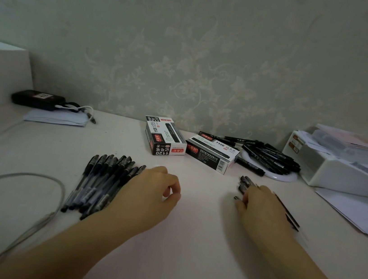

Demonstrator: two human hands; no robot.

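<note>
Two hands, two pen bunches, two boxes

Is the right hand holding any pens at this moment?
Yes: the right hand curls round a bundle of black pens, whose ends stick out on both sides of it.
</note>
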